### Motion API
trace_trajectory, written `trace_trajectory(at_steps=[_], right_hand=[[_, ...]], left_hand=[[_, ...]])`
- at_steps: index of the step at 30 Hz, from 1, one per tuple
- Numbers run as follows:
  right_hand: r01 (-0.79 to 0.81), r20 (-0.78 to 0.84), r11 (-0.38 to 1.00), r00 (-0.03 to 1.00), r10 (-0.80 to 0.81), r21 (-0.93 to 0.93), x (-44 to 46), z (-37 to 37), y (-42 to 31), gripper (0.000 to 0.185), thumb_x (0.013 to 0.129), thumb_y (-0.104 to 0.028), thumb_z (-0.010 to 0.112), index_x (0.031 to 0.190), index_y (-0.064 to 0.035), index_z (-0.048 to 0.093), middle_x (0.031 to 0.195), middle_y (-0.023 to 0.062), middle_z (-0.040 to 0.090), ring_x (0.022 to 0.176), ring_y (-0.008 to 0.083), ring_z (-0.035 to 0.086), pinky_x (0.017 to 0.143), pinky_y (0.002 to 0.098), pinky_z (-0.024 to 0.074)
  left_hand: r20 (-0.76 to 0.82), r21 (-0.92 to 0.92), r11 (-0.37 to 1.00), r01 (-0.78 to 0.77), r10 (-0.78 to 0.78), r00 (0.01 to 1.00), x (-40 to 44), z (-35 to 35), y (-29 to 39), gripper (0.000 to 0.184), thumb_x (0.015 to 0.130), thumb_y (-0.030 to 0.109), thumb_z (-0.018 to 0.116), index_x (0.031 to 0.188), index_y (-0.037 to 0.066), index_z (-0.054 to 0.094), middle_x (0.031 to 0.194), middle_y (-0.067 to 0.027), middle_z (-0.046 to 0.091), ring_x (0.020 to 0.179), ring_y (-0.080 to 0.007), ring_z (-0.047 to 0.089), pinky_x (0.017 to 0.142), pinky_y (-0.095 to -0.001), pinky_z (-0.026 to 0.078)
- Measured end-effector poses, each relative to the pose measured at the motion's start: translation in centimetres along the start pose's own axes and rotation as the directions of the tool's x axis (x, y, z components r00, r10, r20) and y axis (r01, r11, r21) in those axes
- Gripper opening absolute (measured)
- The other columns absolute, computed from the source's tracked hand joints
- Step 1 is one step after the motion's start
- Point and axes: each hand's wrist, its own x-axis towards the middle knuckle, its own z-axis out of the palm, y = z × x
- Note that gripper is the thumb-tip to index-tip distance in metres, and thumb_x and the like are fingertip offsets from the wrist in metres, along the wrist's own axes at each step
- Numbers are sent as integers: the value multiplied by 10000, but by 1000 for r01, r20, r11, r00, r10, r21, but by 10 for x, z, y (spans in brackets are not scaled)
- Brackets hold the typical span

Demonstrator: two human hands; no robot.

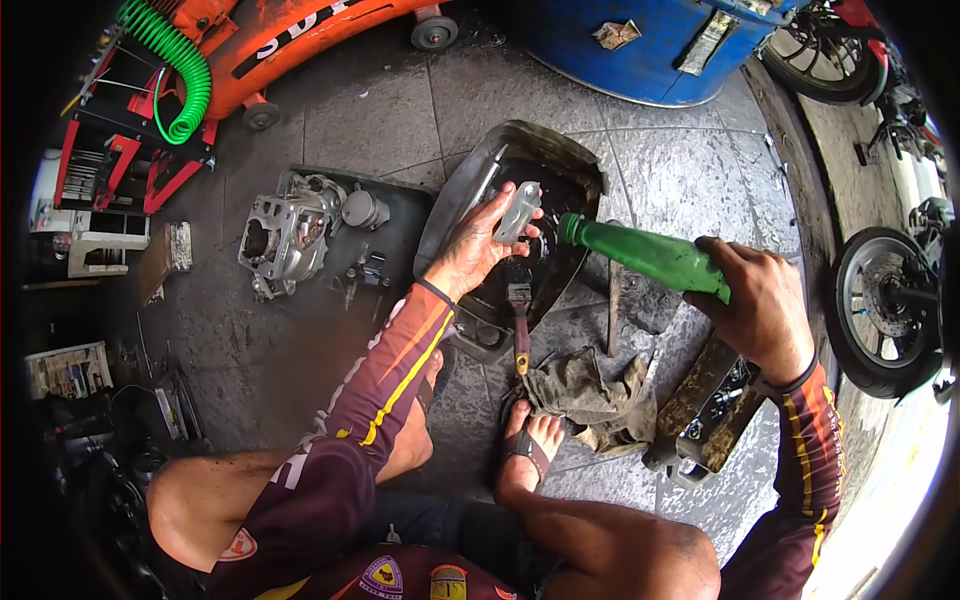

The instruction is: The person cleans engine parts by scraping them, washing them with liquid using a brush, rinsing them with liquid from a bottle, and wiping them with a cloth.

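My left hand (472,243) is closed around a small silver metal part (517,212), held over a dark, dirty basin (440,205). The exact kind of part is not clear. My right hand (762,305) grips the base of a green bottle (645,255). The bottle lies almost level, its mouth pointing left and a short gap from the metal part. Whether liquid is leaving it, I cannot tell. Dark liquid shows inside the basin. A paintbrush (521,335) rests at the basin's near edge with its bristles inside.
Left of the basin, a tray (405,215) holds a silver engine casing (285,235) and a piston (365,210). A rag (595,400) and a grimy container of small parts (712,405) lie nearby. Beyond stand an orange tank (300,40), a blue drum (610,65) and motorcycle wheels (880,310).
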Motion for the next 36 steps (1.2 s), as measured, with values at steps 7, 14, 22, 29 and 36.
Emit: trace_trajectory(at_steps=[7,14,22,29,36], right_hand=[[-6,20,1000,1000,6,25,-6,9,3,366,752,-254,757,1051,-87,628,861,126,678,766,349,669,677,441,524],[-64,12,987,998,63,150,-21,19,18,463,728,-245,780,1122,-52,631,929,146,692,832,350,675,722,421,532],[-194,-7,688,961,277,699,-64,81,42,772,655,-361,863,1241,37,556,1110,200,655,1056,305,641,953,377,465],[-47,-125,243,755,644,969,-79,145,57,852,801,-240,799,1450,16,311,1267,152,543,1136,235,557,997,360,445],[-299,-367,548,491,790,781,-37,202,126,671,749,-277,815,1278,-16,495,1125,176,657,1042,283,643,900,379,490]], left_hand=[[42,-31,997,71,-70,997,-1,3,4,649,1010,568,328,1330,40,526,1152,-111,659,903,-180,674,701,-326,566],[31,46,999,-7,6,1000,-2,12,9,650,1005,557,369,1374,34,485,1231,-146,626,1026,-213,651,797,-345,558],[168,84,990,-114,98,981,-8,32,35,631,997,480,476,1428,25,405,1277,-154,582,1033,-229,636,741,-340,578],[278,-276,960,51,29,960,-4,44,34,898,918,707,390,1440,-22,361,1309,-201,547,999,-268,615,687,-346,564],[57,-42,999,33,-31,998,-2,29,32,939,908,753,309,1407,-37,401,1228,-179,618,951,-220,666,736,-371,588]])
